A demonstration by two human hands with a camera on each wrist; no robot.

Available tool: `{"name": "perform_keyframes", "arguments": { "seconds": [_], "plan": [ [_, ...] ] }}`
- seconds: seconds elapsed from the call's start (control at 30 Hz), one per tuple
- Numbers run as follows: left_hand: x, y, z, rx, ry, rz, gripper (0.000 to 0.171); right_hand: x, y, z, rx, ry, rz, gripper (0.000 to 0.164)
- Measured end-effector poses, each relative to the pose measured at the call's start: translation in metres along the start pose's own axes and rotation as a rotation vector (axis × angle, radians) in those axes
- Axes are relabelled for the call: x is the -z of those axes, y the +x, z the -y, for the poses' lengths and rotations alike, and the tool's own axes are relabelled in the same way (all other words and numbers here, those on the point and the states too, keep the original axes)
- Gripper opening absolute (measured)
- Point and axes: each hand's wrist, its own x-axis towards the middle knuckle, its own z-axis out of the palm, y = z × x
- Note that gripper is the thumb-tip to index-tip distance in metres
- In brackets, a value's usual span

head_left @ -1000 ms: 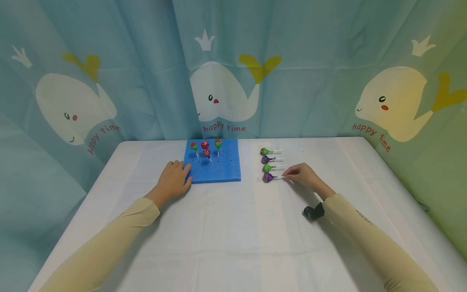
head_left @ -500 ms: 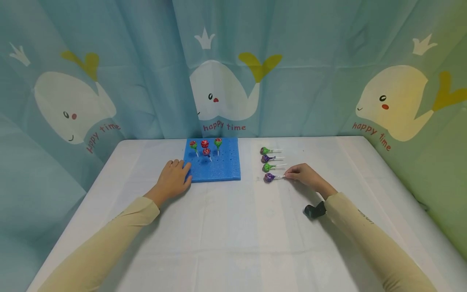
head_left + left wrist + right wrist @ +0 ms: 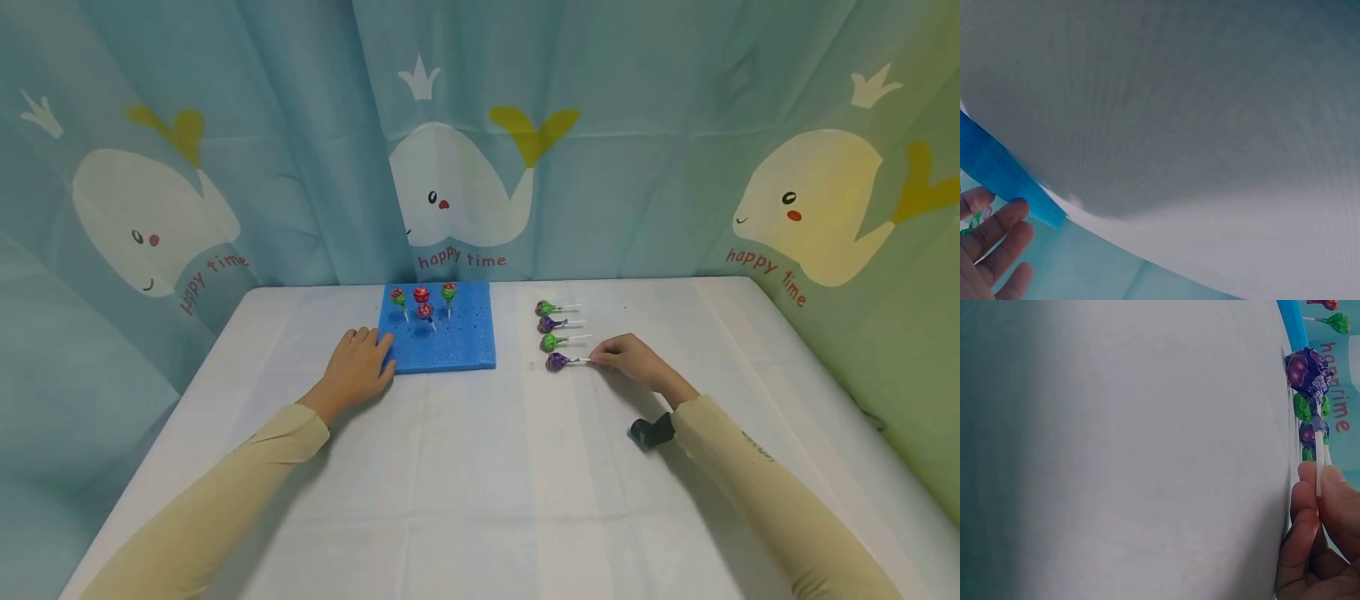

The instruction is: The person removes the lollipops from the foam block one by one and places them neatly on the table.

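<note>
Right grip (image 3: 626, 358) pinches the purple lollipop (image 3: 557, 362) at its 9 o'clock; left grip (image 3: 356, 367), slack, touches the blue board (image 3: 442, 354); pick-up seems in hand; next likely calls for lifting clear of 3 other lollipops (image 3: 550, 342).

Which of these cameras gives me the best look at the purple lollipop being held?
The right wrist view: the purple lollipop appears large there, with its white stick plainly pinched by the fingers. The head view shows it only small; the left wrist view doesn't show it.

purple-wrapped lollipop (image 3: 1308, 372), blue board (image 3: 450, 354), teal whale-print curtain (image 3: 637, 167).
</note>
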Motion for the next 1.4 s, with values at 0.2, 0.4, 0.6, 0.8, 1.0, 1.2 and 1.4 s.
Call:
{"name": "perform_keyframes", "arguments": {
  "seconds": [0.2, 0.4, 0.6, 0.8, 1.0, 1.2, 1.4],
  "plan": [
    [0.002, 0.000, 0.000, 0.004, 0.004, 0.007, 0.038, 0.001, -0.002, 0.002, 0.009, 0.024, 0.002, 0.027],
    [0.003, 0.000, -0.001, 0.009, 0.001, 0.025, 0.039, 0.003, -0.006, 0.001, 0.019, 0.059, -0.005, 0.029],
    [0.003, 0.000, -0.002, 0.001, 0.005, 0.010, 0.037, 0.007, -0.009, -0.005, 0.020, 0.109, 0.010, 0.034],
    [0.004, 0.000, -0.004, 0.000, -0.002, 0.010, 0.036, 0.016, -0.012, -0.005, 0.026, 0.160, 0.090, 0.041],
    [0.004, -0.001, -0.004, 0.000, -0.007, 0.011, 0.036, 0.029, -0.016, 0.001, 0.118, 0.184, 0.182, 0.044],
    [0.005, -0.001, -0.004, 0.002, -0.007, 0.018, 0.036, 0.040, -0.009, 0.021, 0.210, 0.130, 0.204, 0.047],
    [0.003, -0.001, -0.003, 0.002, -0.009, 0.014, 0.036, 0.035, 0.006, 0.065, 0.285, 0.156, 0.217, 0.047]
  ]
}}
